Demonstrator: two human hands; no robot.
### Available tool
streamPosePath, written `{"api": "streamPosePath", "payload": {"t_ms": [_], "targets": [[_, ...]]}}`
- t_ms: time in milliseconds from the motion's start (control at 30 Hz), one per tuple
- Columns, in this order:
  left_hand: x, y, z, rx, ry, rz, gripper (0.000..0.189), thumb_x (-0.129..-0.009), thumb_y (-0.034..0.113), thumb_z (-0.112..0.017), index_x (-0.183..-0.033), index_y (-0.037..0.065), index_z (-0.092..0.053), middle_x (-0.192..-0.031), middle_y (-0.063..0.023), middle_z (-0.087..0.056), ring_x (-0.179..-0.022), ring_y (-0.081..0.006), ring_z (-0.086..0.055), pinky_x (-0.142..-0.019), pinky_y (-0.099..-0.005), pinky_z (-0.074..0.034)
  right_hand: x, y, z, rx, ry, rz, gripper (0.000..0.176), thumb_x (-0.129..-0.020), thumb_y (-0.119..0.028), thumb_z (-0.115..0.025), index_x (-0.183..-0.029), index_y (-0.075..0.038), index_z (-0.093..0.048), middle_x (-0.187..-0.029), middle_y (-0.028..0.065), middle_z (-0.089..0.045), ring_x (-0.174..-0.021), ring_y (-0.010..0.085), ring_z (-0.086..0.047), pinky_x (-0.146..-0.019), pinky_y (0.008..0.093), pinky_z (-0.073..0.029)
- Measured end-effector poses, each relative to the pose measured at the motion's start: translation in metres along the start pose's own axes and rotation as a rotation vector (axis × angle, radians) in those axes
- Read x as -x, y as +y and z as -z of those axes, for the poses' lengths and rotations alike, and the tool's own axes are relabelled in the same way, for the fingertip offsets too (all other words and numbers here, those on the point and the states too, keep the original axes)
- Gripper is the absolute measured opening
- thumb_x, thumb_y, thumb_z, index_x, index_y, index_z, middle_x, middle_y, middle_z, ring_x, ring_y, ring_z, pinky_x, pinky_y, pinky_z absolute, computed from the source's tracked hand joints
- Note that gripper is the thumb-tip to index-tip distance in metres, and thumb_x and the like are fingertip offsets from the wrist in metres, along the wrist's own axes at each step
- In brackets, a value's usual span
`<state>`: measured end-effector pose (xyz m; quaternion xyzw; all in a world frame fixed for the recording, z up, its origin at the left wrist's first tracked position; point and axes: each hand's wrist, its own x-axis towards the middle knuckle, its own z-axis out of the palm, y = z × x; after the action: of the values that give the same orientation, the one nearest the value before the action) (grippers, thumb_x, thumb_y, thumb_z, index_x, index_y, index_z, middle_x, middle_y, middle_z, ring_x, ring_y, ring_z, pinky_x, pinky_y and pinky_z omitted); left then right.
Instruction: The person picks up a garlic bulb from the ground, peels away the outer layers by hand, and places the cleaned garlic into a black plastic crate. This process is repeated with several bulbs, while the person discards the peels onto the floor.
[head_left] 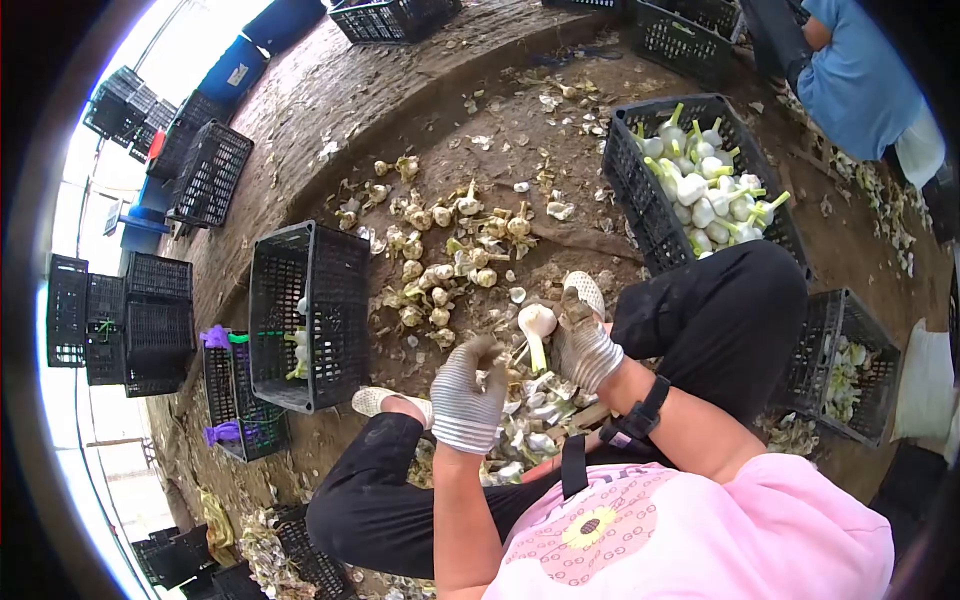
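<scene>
A white garlic bulb (537, 321) with a short green stem is held at the fingers of my right hand (588, 345), its stem pointing down toward my lap. My left hand (470, 396) is beside it, a little apart, its fingers loosely bent with nothing visible in them. Both hands wear striped, dirt-stained gloves. Below the hands, between my legs, lies a heap of trimmed stems and peelings (540, 412). Past my feet, several untrimmed garlic bulbs (440, 272) with brown, dirty skins are spread over the soil.
A black crate (625, 200) full of cleaned garlic stands at the front right. Another black crate (340, 330), at the left, holds a few bulbs. A crate with trimmings (830, 400) sits right of my knee. A person in blue (870, 80) is at the upper right.
</scene>
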<state>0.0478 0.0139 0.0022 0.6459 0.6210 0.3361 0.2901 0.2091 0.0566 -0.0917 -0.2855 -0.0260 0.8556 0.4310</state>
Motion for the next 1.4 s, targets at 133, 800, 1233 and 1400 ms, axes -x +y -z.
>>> {"api": "streamPosePath", "payload": {"t_ms": [133, 800, 1233, 1400], "targets": [[-0.003, 0.031, 0.006, -0.388, -0.062, -0.258, 0.053, -0.061, 0.015, -0.074, -0.11, 0.009, -0.054, -0.099, -0.0102, -0.056, -0.089, -0.0269, -0.055, -0.079, -0.0386, -0.041, -0.001, 0.0, 0.003, 0.049, -0.097, 0.012, 0.067, -0.073, -0.06, -0.055, -0.112, -0.006, -0.048, -0.1, 0.007, -0.055, -0.089, 0.02, -0.056, -0.074, 0.0346, -0.05], [-0.009, -0.006, -0.011, 0.5, 0.186, 0.326, 0.01, -0.085, 0.009, -0.053, -0.086, 0.0, -0.056, -0.071, 0.0, -0.054, -0.061, -0.0053, -0.044, -0.055, -0.02, -0.038, 0.021, -0.011, -0.027, 0.635, -0.316, -0.004, 0.049, -0.08, -0.03, -0.064, -0.117, -0.002, -0.048, -0.094, 0.0028, -0.058, -0.08, 0.0076, -0.053, -0.068, 0.0215, -0.045], [0.011, -0.09, 0.018, -0.37, -0.178, 0.409, 0.025, -0.069, 0.021, -0.067, -0.089, 0.007, -0.06, -0.094, -0.0144, -0.059, -0.079, -0.0266, -0.059, -0.071, -0.0347, -0.046, 0.018, -0.013, -0.022, 0.15, -0.422, -0.08, 0.047, -0.083, -0.026, -0.059, -0.121, -0.003, -0.043, -0.108, 0.0086, -0.056, -0.093, 0.0176, -0.058, -0.079, 0.0334, -0.051], [0.012, -0.065, 0.019, 0.132, 0.039, 0.367, 0.047, -0.062, 0.009, -0.073, -0.104, 0.001, -0.053, -0.102, -0.0124, -0.052, -0.091, -0.021, -0.053, -0.078, -0.0312, -0.045, 0.008, -0.009, -0.014, 0.052, -0.358, -0.194, 0.05, -0.081, -0.032, -0.06, -0.12, -0.005, -0.044, -0.109, 0.01, -0.055, -0.094, 0.0174, -0.058, -0.081, 0.0328, -0.05]]}}
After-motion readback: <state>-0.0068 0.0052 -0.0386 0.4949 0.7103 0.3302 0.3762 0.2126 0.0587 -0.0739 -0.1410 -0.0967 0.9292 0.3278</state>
